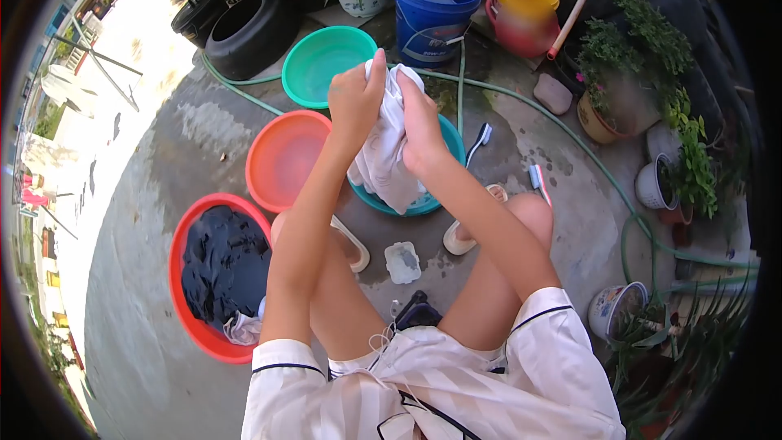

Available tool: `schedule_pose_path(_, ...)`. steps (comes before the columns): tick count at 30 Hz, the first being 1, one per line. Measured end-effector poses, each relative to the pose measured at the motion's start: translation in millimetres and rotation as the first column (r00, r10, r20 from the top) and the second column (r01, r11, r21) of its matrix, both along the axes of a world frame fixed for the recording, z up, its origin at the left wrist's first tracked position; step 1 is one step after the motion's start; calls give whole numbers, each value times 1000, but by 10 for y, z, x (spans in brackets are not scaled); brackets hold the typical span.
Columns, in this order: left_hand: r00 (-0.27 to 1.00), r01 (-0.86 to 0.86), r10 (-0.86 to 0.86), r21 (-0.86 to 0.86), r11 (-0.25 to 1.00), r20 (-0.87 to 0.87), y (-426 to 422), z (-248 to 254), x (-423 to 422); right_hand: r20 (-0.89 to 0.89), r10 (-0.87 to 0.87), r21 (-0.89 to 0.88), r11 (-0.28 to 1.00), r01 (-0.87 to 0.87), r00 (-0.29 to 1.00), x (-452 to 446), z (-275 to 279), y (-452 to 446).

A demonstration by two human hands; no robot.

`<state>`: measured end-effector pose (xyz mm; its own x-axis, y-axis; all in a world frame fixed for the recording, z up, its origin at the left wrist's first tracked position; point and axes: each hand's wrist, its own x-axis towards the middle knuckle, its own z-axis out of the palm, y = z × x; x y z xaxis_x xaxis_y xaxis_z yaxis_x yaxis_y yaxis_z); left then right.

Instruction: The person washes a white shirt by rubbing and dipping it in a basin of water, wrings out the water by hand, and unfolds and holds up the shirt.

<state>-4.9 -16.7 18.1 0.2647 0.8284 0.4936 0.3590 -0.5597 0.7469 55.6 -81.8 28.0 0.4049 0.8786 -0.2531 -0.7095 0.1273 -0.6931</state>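
A wet white cloth (379, 151) is gripped between both hands, and its lower end hangs into the teal basin (419, 210) between my feet. My left hand (356, 106) is closed around its upper left side, thumb pointing up. Opposite it, my right hand (422, 126) presses against the upper right side of the cloth. What kind of garment the cloth is, I cannot make out. Right of the basin lie a blue-and-white brush (481, 140) and a red-and-white brush (538, 181). A translucent plastic box (401, 262) sits on the ground nearer to me.
At left, a red tub (181, 310) holds dark fabric in water, with an orange basin (281, 151) and a green basin (314, 73) beyond. A blue bucket (432, 24) stands at the back. A green hose (562, 122) curves right past potted plants (603, 118).
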Motion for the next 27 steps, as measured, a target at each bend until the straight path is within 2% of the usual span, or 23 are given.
schedule_pose_path(3, 991, 116, -123, 123, 986, 48, -288, 3, 80, -68, 0, -27, 1000, -2, 998, 198, -176, 91)
schedule_pose_path(4, 986, 164, -156, 279, 946, -51, -364, -32, 103, -145, 51, -50, 997, -59, 988, 387, -443, 272)
schedule_pose_path(6, 979, 183, -143, 328, 927, -143, -356, -81, 148, -236, 136, -8, 990, -141, 962, 537, -647, 362)
schedule_pose_path(8, 999, 0, 3, 94, 996, -34, -122, -10, 90, -173, 92, 13, 996, -91, 981, 177, -132, 63)
schedule_pose_path(9, 998, -10, 14, -62, 998, 63, 46, 0, 8, -61, 116, 12, 993, -115, 991, 78, -129, 37)
schedule_pose_path(10, 994, 5, 4, -84, 996, 106, 22, 30, 17, 78, 123, 31, 992, -126, 989, -31, 10, -64)
schedule_pose_path(12, 982, 32, -7, -129, 991, 188, -68, 85, 20, 80, 63, 55, 996, -67, 995, -12, 60, -64)
schedule_pose_path(15, 995, 80, -86, 105, 991, 56, -331, 13, 157, -27, 68, -1, 998, -68, 997, 321, -66, 111)
schedule_pose_path(16, 993, 115, -121, 195, 974, 16, -386, 2, 183, -118, 80, -70, 994, -89, 990, 401, -89, 163)
schedule_pose_path(17, 997, 79, -75, 215, 973, -29, -348, -8, 191, -59, 39, -50, 998, -42, 997, 388, -156, 141)
schedule_pose_path(18, 998, 55, -58, 107, 993, 22, -265, 0, 162, -4, -3, -28, 1000, 3, 1000, 267, -65, 58)
schedule_pose_path(21, 980, 25, 9, -171, 985, 197, 15, 87, 31, 136, 62, 41, 997, -68, 989, 53, -26, -7)
schedule_pose_path(24, 997, 17, -16, -2, 1000, 76, -267, 133, 139, -3, 3, 54, 999, -3, 1000, 180, -112, 71)
schedule_pose_path(25, 994, 98, -103, 132, 986, 33, -365, 60, 192, -18, 24, 70, 997, -22, 1000, 324, -224, 121)
schedule_pose_path(26, 993, 112, -101, 211, 971, -65, -453, 15, 229, -177, 133, 7, 991, -133, 975, 502, -300, 171)
schedule_pose_path(27, 993, 109, -96, 218, 970, -68, -439, -10, 249, -156, 132, 21, 991, -131, 979, 530, -307, 201)
